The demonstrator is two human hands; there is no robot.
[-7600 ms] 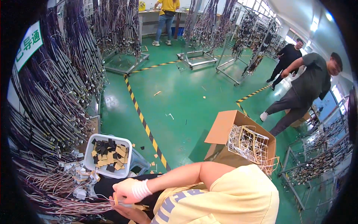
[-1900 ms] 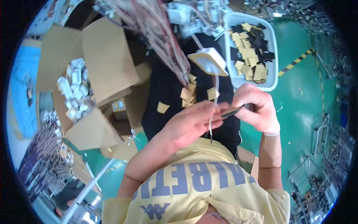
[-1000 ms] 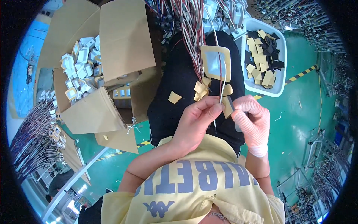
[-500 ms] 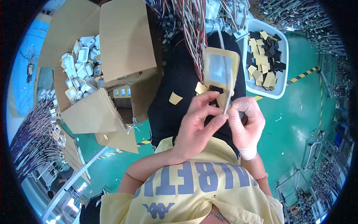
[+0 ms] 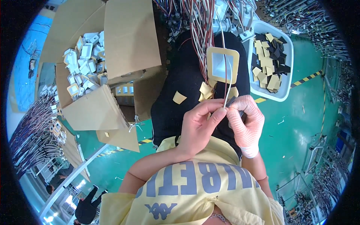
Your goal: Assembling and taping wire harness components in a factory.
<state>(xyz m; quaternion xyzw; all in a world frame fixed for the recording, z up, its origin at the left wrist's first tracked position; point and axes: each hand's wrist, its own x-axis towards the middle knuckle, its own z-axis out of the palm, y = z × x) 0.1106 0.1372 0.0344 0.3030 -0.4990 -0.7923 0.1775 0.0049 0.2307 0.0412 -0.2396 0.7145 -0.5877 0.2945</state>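
My left hand (image 5: 200, 122) pinches a thin white wire (image 5: 227, 80) at its lower end, over my black-clad lap. My right hand (image 5: 245, 122), in a pink-white glove, is curled right beside it around a small dark strip (image 5: 231, 100). The wire runs up across a flat square white part with a yellow border (image 5: 222, 64) that hangs above my hands among a bundle of coloured wires (image 5: 197, 26). Small yellow backing pieces (image 5: 179, 98) lie on my lap.
An open cardboard box (image 5: 123, 41) at my left holds several white square parts (image 5: 84, 62). A white tray (image 5: 283, 95) of yellow and black pads stands at my right. More wire bundles (image 5: 35, 131) hang at far left. Green floor with a striped line (image 5: 307, 78). Another person (image 5: 86, 206) stands below left.
My view swung from the hall down to my lap. Over the last second the bordered square part has risen away from my hands, and my fingers have closed together on the wire.
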